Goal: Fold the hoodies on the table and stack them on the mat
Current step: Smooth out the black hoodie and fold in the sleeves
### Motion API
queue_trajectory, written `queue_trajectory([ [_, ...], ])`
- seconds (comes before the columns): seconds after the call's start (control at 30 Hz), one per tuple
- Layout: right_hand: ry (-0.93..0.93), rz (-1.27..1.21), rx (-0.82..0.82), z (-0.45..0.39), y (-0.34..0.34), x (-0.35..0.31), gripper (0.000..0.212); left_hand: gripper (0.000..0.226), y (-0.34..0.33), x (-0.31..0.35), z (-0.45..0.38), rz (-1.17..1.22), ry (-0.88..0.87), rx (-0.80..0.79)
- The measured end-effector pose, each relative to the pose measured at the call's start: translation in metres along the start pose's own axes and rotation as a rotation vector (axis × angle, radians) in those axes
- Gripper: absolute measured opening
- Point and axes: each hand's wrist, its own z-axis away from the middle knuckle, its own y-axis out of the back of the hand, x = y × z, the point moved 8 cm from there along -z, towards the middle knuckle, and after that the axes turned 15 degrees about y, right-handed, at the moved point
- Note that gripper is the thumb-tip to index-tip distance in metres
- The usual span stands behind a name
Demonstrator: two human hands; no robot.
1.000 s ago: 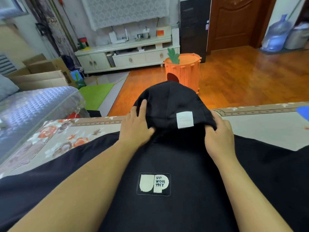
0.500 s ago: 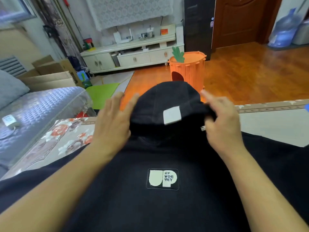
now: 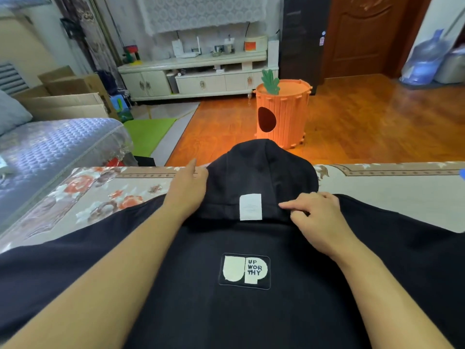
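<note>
Spreading and flattening a black cotton-fleece hoodie (image 3: 251, 311) across the table (image 3: 390, 195), front face up, body filling the near edge and sleeves running off toward both near corners. Still at the laying-out step, judging by the unfolded garment; no fold made yet, no stack begun, and the mat not identifiable with certainty.

Resting the left hand (image 3: 187, 191) flat and relaxed against the left side of the rounded hood (image 3: 266, 170), fingers straight, grasping nothing. Pinching the neckline seam with the right hand (image 3: 315, 219) just right of the white rectangular neck label (image 3: 250, 206), fingers curled on the fabric. Hood lying at the far edge of the table, its peak drooping slightly past that edge.

Looking soft, thick and matte, the knit likely to hold creases poorly and slide over the smooth floral-printed table covering (image 3: 83, 195). Showing a stitched rectangular chest patch (image 3: 245, 271) in cream, stiffer than the fleece around it.

Next probably calling for smoothing the hood flat, then bringing each sleeve inward across the chest, keeping edges square so the bulk at the hood not bunching.
</note>
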Motion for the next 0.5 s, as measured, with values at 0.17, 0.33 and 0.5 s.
queue_trajectory([
  [0.17, -0.172, -0.021, 0.183, 0.007, 0.007, 0.020, 0.030, 0.028, -0.017, -0.026, 0.001, -0.106, -0.144, 0.226],
  [0.33, -0.252, 0.050, 0.327, 0.010, 0.016, 0.028, 0.016, 0.018, 0.003, -0.029, 0.025, 0.220, -0.327, 0.354],
  [0.5, -0.283, 0.064, 0.330, 0.008, 0.014, 0.021, 0.043, 0.026, -0.003, -0.023, 0.016, 0.091, -0.224, 0.266],
])
